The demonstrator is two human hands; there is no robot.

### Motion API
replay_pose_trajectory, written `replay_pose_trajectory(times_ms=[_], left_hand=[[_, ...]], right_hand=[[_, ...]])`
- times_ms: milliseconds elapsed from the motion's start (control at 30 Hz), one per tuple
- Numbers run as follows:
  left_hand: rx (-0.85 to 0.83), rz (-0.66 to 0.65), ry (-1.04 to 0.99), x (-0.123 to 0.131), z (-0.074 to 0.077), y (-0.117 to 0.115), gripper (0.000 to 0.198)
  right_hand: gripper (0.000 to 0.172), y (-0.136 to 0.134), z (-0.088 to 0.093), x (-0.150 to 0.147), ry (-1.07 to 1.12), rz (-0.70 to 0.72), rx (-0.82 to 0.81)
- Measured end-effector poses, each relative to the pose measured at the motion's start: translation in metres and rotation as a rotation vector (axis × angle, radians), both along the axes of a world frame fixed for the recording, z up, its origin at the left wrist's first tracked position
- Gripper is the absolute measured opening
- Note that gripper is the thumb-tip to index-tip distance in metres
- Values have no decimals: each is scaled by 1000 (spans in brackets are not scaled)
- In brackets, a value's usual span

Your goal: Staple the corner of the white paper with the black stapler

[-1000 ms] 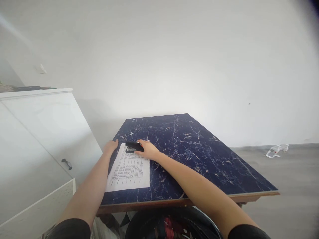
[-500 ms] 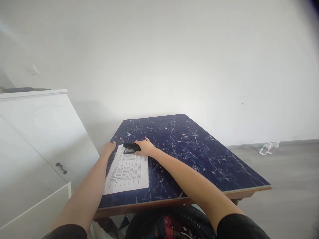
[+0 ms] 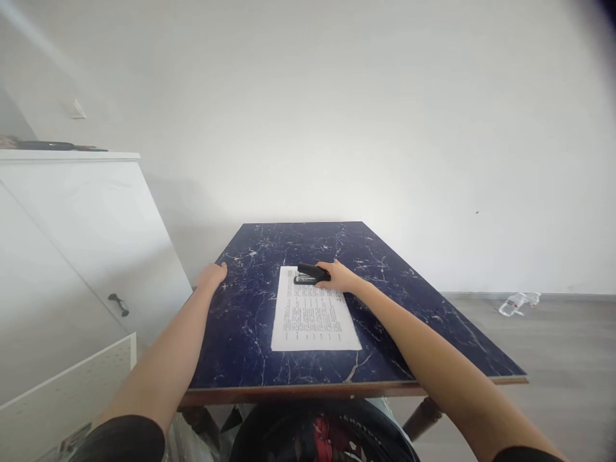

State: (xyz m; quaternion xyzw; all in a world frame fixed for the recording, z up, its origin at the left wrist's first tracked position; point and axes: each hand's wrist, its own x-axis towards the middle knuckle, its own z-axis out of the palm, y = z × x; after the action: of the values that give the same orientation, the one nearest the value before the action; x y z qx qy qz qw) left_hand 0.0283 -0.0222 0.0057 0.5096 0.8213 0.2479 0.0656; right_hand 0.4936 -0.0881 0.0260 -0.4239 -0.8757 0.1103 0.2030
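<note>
A black stapler lies over the far end of a printed sheet of paper. My right hand is closed around the stapler's rear end, and the jaw faces left with a gap between its upper and lower arms. Whether the paper is one sheet or a stack, I cannot tell. At the left side of the dark blue marbled table, my left hand grips the edge, thumb on top and the other fingers mostly hidden. It is well apart from the paper.
To the left stands a white cabinet with a dark handle and some items on top. A light panel with a white rim is below it. Clear plastic bottles lie on the floor at right, by the wall.
The paper and the stapler have moved right, away from the table's left edge, together with my right hand. My left hand stays at the edge. The view has shifted slightly.
</note>
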Motion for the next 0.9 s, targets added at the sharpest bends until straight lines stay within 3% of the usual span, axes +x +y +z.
replay_pose_trajectory(times_ms=[100, 167, 200, 333, 400, 467, 567, 700, 900], left_hand=[[25, 127, 71, 12, 6, -4, 56], [128, 107, 184, 31, 12, -6, 52], [179, 12, 238, 44, 14, -7, 47], [294, -643, 205, 110, 10, -11, 32], [329, -858, 138, 141, 2, -15, 37], [280, -967, 117, 160, -7, -19, 44], [221, -1044, 148, 167, -14, -24, 48], [245, -1115, 145, 158, -14, -24, 39], [278, -1126, 134, 157, -10, -26, 42]], right_hand=[[42, -5, 4, 10, 31, 30, -70], [50, -8, 6, 8, 83, 18, -73], [55, -9, 6, 5, 118, 0, -54], [56, -14, 3, -16, 242, -50, 25], [49, -16, 2, -28, 235, -45, 50], [44, -17, 2, -35, 214, -42, 78], [45, -17, 9, -30, 293, -91, 110], [48, -8, 23, 11, 466, -319, 208], [45, 10, 15, 77, 265, -430, 207]])
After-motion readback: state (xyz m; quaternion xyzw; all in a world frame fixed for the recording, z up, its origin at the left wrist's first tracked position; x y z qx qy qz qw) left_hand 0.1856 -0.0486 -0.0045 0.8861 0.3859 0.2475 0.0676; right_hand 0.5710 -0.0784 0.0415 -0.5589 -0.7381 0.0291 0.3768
